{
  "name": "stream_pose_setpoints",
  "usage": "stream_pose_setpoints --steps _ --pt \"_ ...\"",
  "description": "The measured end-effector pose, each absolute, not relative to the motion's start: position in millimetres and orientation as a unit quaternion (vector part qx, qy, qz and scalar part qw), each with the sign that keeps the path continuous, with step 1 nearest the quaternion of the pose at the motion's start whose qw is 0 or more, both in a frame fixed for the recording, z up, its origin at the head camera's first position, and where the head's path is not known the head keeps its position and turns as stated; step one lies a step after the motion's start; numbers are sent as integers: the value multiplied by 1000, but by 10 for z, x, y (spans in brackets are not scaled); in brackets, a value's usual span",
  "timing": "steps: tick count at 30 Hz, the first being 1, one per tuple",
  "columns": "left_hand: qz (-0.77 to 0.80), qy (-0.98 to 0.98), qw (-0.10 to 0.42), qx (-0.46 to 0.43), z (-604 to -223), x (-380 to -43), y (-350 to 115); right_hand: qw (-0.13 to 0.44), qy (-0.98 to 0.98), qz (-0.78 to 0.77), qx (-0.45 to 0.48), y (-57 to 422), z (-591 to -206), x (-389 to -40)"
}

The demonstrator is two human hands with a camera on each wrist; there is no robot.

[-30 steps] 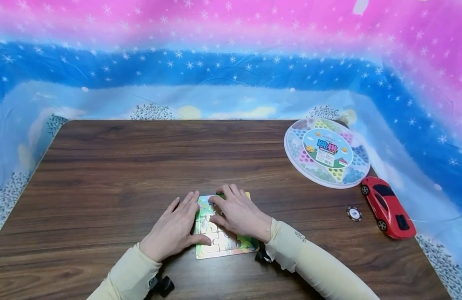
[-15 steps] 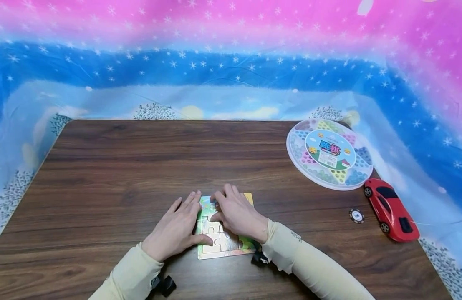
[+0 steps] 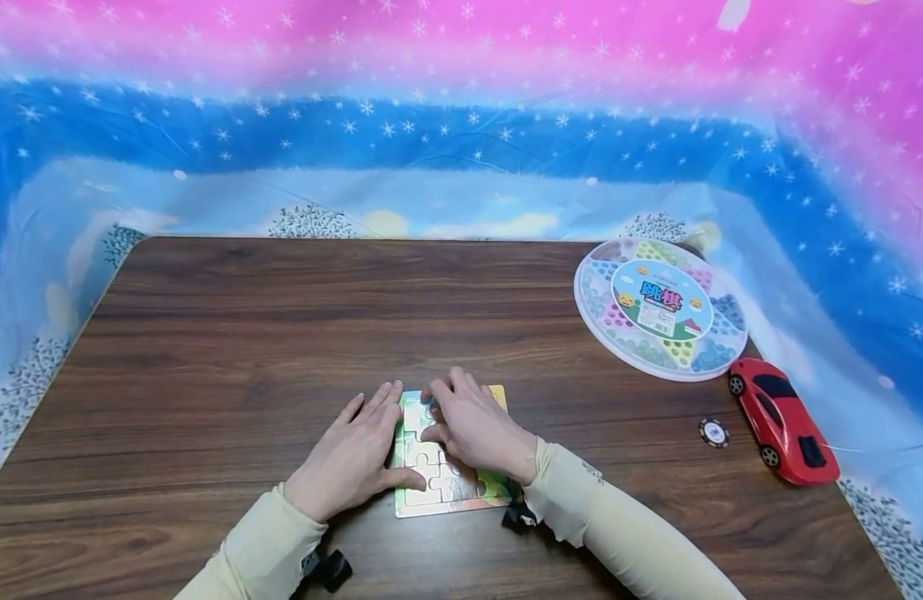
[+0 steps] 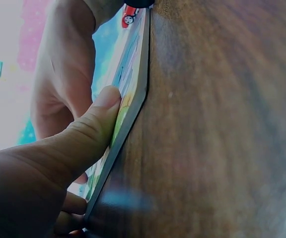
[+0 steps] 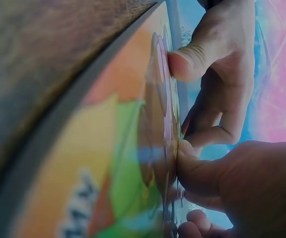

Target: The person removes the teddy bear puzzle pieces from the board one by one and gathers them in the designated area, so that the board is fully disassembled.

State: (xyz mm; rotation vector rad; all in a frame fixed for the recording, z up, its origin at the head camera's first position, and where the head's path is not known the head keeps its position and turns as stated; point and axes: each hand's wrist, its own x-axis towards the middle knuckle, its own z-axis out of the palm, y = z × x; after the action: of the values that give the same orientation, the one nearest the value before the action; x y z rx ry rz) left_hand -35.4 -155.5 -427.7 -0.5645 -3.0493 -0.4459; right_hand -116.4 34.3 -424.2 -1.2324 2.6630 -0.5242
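Note:
A small jigsaw puzzle [image 3: 419, 496] in a flat board lies near the front of the table, its pieces largely set in the frame. My left hand [image 3: 352, 458] rests along the board's left side, fingers extended, thumb on the printed face. The left wrist view shows this thumb [image 4: 101, 111] near the board's edge. My right hand [image 3: 479, 429] reaches over the upper part with bent fingers and thumb, seemingly pinching a puzzle piece that they mostly cover. In the right wrist view, its thumb [image 5: 200, 168] touches the puzzle face [image 5: 125, 148].
A round Chinese checkers box [image 3: 659, 308] lies at the table's right back. Nearer along the right edge are a red toy car [image 3: 784, 421] and a small round chip [image 3: 714, 432]. Brown wood-grain table [image 3: 228, 350] extends left; patterned cloth [image 3: 431, 196] hangs behind.
My right hand has shifted slightly left over the puzzle, thumb and fingers staying bent. The left hand stays on the board. The whole head view has shifted a little.

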Motion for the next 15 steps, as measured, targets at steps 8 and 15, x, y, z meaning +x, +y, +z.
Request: stream_pose_setpoints --steps 8,15 --pt "-135 -974 -3 -181 -4269 -354 -1562 92 889 -185 -409 344 -4228 -1167" --pt "-137 -974 -1 -179 -4274 -350 -1561 111 882 -222 -401 361 -4216 -1166"
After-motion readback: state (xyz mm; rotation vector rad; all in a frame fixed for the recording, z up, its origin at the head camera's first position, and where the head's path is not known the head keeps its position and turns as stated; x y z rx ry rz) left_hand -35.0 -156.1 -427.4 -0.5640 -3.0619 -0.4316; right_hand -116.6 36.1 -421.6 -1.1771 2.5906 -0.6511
